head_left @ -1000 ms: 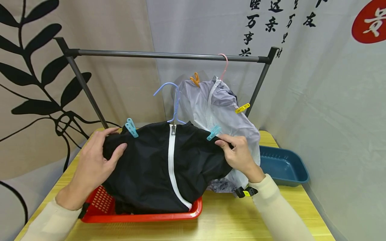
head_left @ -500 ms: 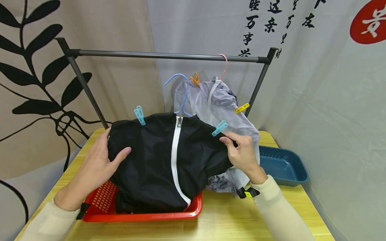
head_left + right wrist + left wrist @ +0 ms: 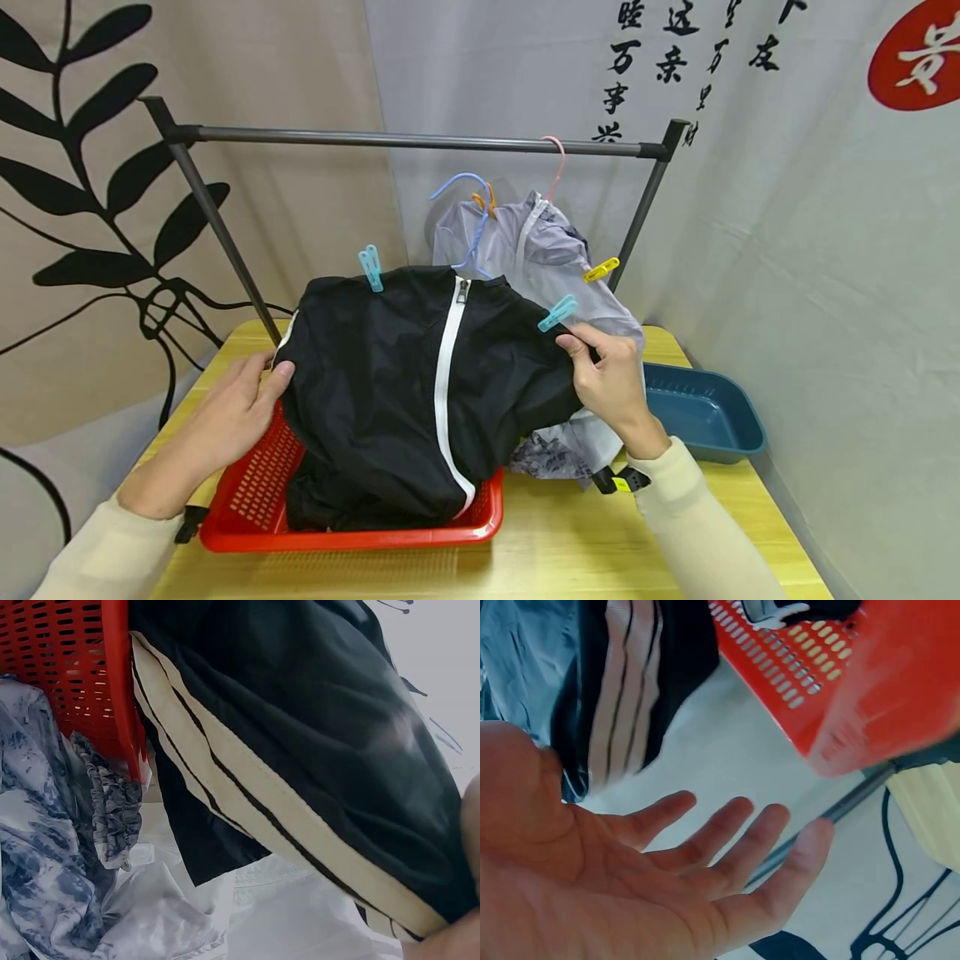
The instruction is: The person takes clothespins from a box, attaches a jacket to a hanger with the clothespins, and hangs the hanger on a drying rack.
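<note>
A black jacket [image 3: 375, 375] with a white zip strip sits on a blue hanger [image 3: 476, 221], its lower part in the red basket [image 3: 352, 542]. Light-blue clothespins stand on its shoulders, one on the left [image 3: 371, 267] and another on the right [image 3: 558, 313]. My right hand [image 3: 611, 379] pinches the jacket's right shoulder just below that clothespin. At the jacket's left edge is my left hand [image 3: 228, 417], its thumb near the cloth. The left wrist view shows this hand's fingers [image 3: 735, 840] spread apart, with the striped sleeve [image 3: 622, 690] beside it.
Behind stands a dark metal rack [image 3: 390, 137]. From its bar hangs a grey-white jacket [image 3: 517, 250] on a pink hanger [image 3: 558, 167], with an orange clothespin [image 3: 491, 200] and a yellow clothespin [image 3: 602, 269]. A blue tray [image 3: 705, 408] lies at the right of the wooden table [image 3: 585, 542].
The black jacket, with its hanger and clothespins, has shifted up and to the right. My left hand has slid down its left edge; my right hand keeps its pinch and has moved slightly right.
</note>
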Motion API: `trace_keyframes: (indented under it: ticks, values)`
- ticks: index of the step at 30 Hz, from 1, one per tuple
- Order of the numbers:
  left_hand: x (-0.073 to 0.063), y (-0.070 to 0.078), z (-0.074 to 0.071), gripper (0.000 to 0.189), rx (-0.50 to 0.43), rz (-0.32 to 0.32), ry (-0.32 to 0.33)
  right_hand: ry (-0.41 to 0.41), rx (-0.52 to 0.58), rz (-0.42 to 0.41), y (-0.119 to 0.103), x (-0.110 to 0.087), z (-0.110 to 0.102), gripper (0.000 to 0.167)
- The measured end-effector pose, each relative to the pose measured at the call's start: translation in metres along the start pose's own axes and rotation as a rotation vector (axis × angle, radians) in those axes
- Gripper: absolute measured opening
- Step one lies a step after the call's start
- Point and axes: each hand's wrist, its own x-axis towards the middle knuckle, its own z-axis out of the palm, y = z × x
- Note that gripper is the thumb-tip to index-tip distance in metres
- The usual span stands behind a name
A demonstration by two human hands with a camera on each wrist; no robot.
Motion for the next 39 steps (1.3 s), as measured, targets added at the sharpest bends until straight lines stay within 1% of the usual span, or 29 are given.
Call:
trace_keyframes:
  ticks: [5, 9, 12, 15, 18, 22, 24, 32, 39]
  values:
    - [0.001, -0.010, 0.000, 0.077, 0.051, -0.022, -0.004, -0.009, -0.006, 0.007, 0.002, -0.001, -0.001, 0.008]
    - [0.002, -0.018, 0.002, 0.068, 0.106, -0.017, -0.022, -0.009, -0.012, 0.008, 0.003, -0.002, -0.002, 0.008]
    - [0.003, -0.025, 0.004, 0.067, 0.130, 0.002, -0.036, -0.004, -0.011, 0.012, 0.004, -0.003, -0.002, 0.009]
    - [0.004, -0.029, 0.005, 0.072, 0.143, 0.003, -0.055, -0.002, -0.011, 0.015, 0.005, -0.003, -0.003, 0.009]
    - [0.005, -0.034, 0.005, 0.071, 0.137, -0.014, -0.092, -0.004, -0.012, 0.021, 0.004, -0.003, -0.005, 0.009]
    - [0.004, -0.041, 0.003, 0.067, 0.092, -0.037, -0.141, -0.012, -0.011, 0.032, 0.005, -0.005, -0.005, 0.009]
    - [0.004, -0.046, 0.001, 0.066, 0.070, -0.043, -0.151, -0.014, -0.006, 0.036, 0.005, -0.006, -0.005, 0.010]
    - [0.002, -0.065, -0.005, 0.068, 0.093, -0.078, -0.137, -0.012, 0.006, 0.046, 0.005, -0.008, -0.003, 0.011]
    - [0.000, -0.077, -0.013, 0.066, 0.091, -0.097, -0.127, -0.008, -0.009, 0.048, 0.005, -0.008, -0.003, 0.011]
